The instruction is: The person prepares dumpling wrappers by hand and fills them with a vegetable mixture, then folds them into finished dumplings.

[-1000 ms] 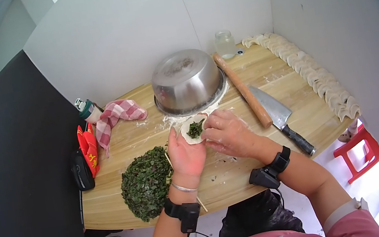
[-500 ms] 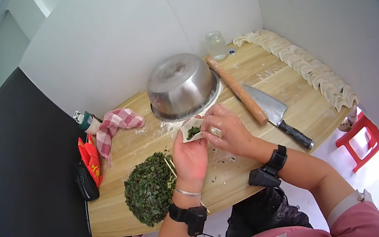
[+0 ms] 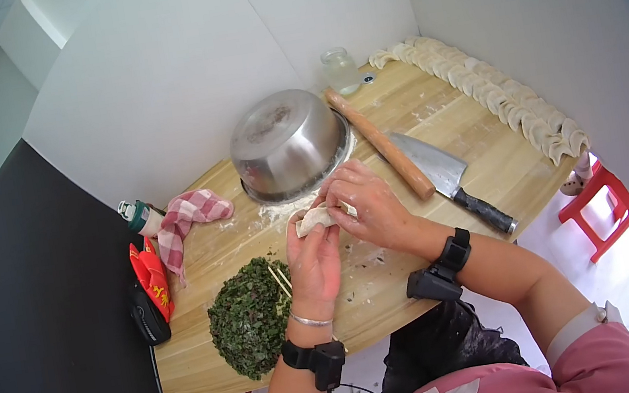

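A pale dumpling [image 3: 315, 219], its wrapper folded over, is held between my two hands above the wooden table. My left hand [image 3: 313, 260] cups it from below, thumb against its near side. The fingers of my right hand [image 3: 365, 203] pinch its right edge. Green filling no longer shows from this angle. Close to my left wrist sits a heap of chopped dark green filling [image 3: 245, 321], with thin chopsticks [image 3: 281, 279] at its right side. Behind my hands an upturned steel basin [image 3: 286, 144] stands with flour around its rim.
Right of the basin lie a rolling pin [image 3: 380, 142] and a cleaver [image 3: 440, 165]. Rows of finished dumplings [image 3: 490, 93] line the right edge. A glass jar [image 3: 340, 70] stands at the back. A checked cloth [image 3: 191, 215], a bottle [image 3: 140, 217] and a red item [image 3: 149, 274] lie at left.
The wrapper was spread open with green filling showing; now it is folded over and the filling is covered. Both hands have closed in around it. The camera view has shifted slightly.
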The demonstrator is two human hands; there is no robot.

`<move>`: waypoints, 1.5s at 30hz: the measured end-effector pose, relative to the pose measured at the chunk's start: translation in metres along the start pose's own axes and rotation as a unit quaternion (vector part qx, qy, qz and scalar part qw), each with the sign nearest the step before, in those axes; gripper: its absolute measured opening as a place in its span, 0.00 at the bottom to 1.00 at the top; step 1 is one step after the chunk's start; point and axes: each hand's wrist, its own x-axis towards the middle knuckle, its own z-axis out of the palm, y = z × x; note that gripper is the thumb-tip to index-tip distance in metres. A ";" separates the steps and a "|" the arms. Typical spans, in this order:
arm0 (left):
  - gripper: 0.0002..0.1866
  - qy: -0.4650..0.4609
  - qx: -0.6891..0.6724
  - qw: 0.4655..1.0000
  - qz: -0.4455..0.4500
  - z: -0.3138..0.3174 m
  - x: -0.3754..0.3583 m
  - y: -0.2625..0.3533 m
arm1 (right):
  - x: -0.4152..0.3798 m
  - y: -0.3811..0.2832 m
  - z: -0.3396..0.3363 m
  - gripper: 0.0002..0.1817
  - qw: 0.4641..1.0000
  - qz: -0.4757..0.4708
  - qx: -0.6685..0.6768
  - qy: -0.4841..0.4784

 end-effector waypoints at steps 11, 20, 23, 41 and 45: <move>0.22 0.008 0.032 0.999 0.002 -0.003 0.001 -0.001 | 0.001 0.003 -0.001 0.07 0.999 -0.031 -0.017 0.003; 0.22 -0.029 0.117 0.992 -0.037 0.001 0.002 0.009 | 0.002 0.001 -0.007 0.10 0.999 0.025 0.015 -0.030; 0.19 -0.025 0.318 0.947 -0.043 -0.004 0.004 0.016 | 0.004 -0.001 -0.009 0.10 0.998 0.028 0.026 -0.048; 0.13 0.001 0.173 0.983 -0.065 -0.026 0.005 0.040 | 0.003 0.003 -0.018 0.15 0.982 -0.022 0.022 -0.185; 0.12 -0.013 0.181 0.981 -0.070 -0.027 0.005 0.042 | 0.003 0.002 -0.015 0.12 0.982 -0.020 0.010 -0.186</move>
